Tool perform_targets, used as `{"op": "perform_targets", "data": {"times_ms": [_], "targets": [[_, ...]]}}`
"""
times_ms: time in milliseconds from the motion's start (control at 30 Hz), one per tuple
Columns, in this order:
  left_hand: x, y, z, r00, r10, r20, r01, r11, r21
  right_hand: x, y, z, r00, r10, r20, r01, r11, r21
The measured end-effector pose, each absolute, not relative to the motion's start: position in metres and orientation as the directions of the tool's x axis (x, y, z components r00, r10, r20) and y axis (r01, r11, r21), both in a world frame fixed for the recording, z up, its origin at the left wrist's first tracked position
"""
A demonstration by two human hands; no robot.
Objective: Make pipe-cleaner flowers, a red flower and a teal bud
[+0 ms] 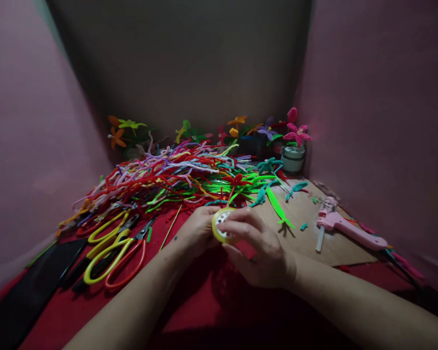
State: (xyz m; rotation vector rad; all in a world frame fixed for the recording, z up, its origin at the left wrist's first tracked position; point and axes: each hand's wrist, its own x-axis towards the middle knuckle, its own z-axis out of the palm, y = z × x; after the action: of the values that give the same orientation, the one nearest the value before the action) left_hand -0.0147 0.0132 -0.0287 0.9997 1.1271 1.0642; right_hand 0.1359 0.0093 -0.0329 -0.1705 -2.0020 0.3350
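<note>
Between my hands is a roll of yellow tape (215,228) with a white, holed core. My right hand (261,248) grips it, the fingers lying over its face and rim. My left hand (197,231) is closed just behind the roll's left side, its fingertips partly hidden. From there a thin stem rises to a red pipe-cleaner flower (237,181), which appears to be pinched in that hand. Beyond the hands lies a large heap of coloured pipe cleaners (168,170), with a bright green leaf piece (276,204) to the right.
Yellow-handled pliers (107,260) and red-handled scissors (131,272) lie at left beside a black flat object (36,277). A pink glue gun (354,231) rests on a tan board (314,248) at right. Pipe-cleaner flowers (297,132) stand along the back.
</note>
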Motion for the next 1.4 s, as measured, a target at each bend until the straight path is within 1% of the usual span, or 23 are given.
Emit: {"op": "perform_targets", "data": {"times_ms": [67, 133, 200, 267, 333, 400, 467, 567, 667, 767, 833, 900, 933, 1000, 1067, 1100, 1167, 1233, 1300, 1400], "targets": [[-0.02, 0.018, -0.029, -0.09, 0.994, -0.059, -0.061, 0.053, 0.997, 0.135, 0.005, -0.036, -0.441, 0.253, 0.861, -0.014, 0.957, -0.289], [-0.027, 0.024, -0.031, -0.224, 0.974, 0.027, 0.093, -0.006, 0.996, 0.139, 0.005, -0.041, -0.452, 0.306, 0.838, 0.054, 0.947, -0.316], [-0.032, 0.029, -0.035, -0.258, 0.963, 0.082, 0.252, -0.015, 0.968, 0.149, 0.011, -0.048, -0.472, 0.409, 0.781, 0.142, 0.91, -0.39], [-0.035, 0.032, -0.039, -0.26, 0.959, 0.109, 0.385, 0.0, 0.923, 0.163, 0.019, -0.055, -0.489, 0.485, 0.726, 0.245, 0.874, -0.419], [-0.035, 0.035, -0.042, -0.227, 0.971, 0.078, 0.501, 0.048, 0.864, 0.178, 0.028, -0.061, -0.508, 0.538, 0.673, 0.35, 0.842, -0.41], [-0.032, 0.039, -0.045, -0.187, 0.982, 0.037, 0.579, 0.079, 0.811, 0.19, 0.034, -0.065, -0.534, 0.596, 0.6, 0.462, 0.8, -0.383], [-0.029, 0.043, -0.048, -0.154, 0.988, 0.026, 0.62, 0.076, 0.781, 0.197, 0.036, -0.067, -0.551, 0.651, 0.523, 0.531, 0.756, -0.382], [-0.025, 0.048, -0.051, -0.136, 0.99, 0.041, 0.659, 0.06, 0.75, 0.199, 0.036, -0.067, -0.562, 0.69, 0.455, 0.569, 0.722, -0.393], [-0.024, 0.048, -0.052, -0.143, 0.988, 0.056, 0.671, 0.055, 0.739, 0.199, 0.036, -0.067, -0.561, 0.685, 0.464, 0.587, 0.725, -0.361], [-0.024, 0.041, -0.05, -0.145, 0.987, 0.072, 0.65, 0.04, 0.759, 0.199, 0.037, -0.066, -0.543, 0.678, 0.495, 0.595, 0.727, -0.342], [-0.022, 0.034, -0.046, -0.144, 0.985, 0.096, 0.63, 0.017, 0.777, 0.198, 0.037, -0.062, -0.504, 0.679, 0.533, 0.571, 0.725, -0.385], [-0.019, 0.028, -0.04, -0.136, 0.983, 0.124, 0.569, -0.025, 0.822, 0.193, 0.035, -0.053, -0.436, 0.689, 0.579, 0.507, 0.72, -0.474], [-0.016, 0.025, -0.036, -0.124, 0.983, 0.133, 0.497, -0.055, 0.866, 0.189, 0.035, -0.048, -0.403, 0.706, 0.582, 0.46, 0.706, -0.538], [-0.009, 0.019, -0.029, -0.096, 0.988, 0.117, 0.324, -0.08, 0.943, 0.179, 0.038, -0.036, -0.37, 0.773, 0.515, 0.341, 0.629, -0.699], [-0.002, 0.015, -0.021, -0.063, 0.993, 0.096, 0.208, -0.081, 0.975, 0.167, 0.043, -0.026, -0.384, 0.821, 0.422, 0.124, 0.499, -0.858], [0.001, 0.013, -0.018, -0.045, 0.995, 0.086, 0.176, -0.077, 0.981, 0.162, 0.047, -0.023, -0.416, 0.831, 0.369, 0.036, 0.42, -0.907], [0.006, 0.012, -0.012, -0.012, 0.996, 0.085, 0.159, -0.082, 0.984, 0.152, 0.055, -0.018, -0.452, 0.838, 0.306, -0.074, 0.307, -0.949], [0.008, 0.012, -0.008, 0.008, 0.996, 0.089, 0.164, -0.089, 0.983, 0.146, 0.062, -0.016, -0.447, 0.847, 0.287, -0.171, 0.234, -0.957], [0.007, 0.015, -0.006, 0.028, 0.996, 0.081, 0.18, -0.085, 0.98, 0.142, 0.067, -0.016, -0.413, 0.863, 0.29, -0.228, 0.211, -0.951], [0.006, 0.02, -0.009, 0.027, 0.994, 0.107, 0.253, -0.11, 0.961, 0.139, 0.07, -0.02, -0.344, 0.885, 0.313, -0.216, 0.25, -0.944]]}}
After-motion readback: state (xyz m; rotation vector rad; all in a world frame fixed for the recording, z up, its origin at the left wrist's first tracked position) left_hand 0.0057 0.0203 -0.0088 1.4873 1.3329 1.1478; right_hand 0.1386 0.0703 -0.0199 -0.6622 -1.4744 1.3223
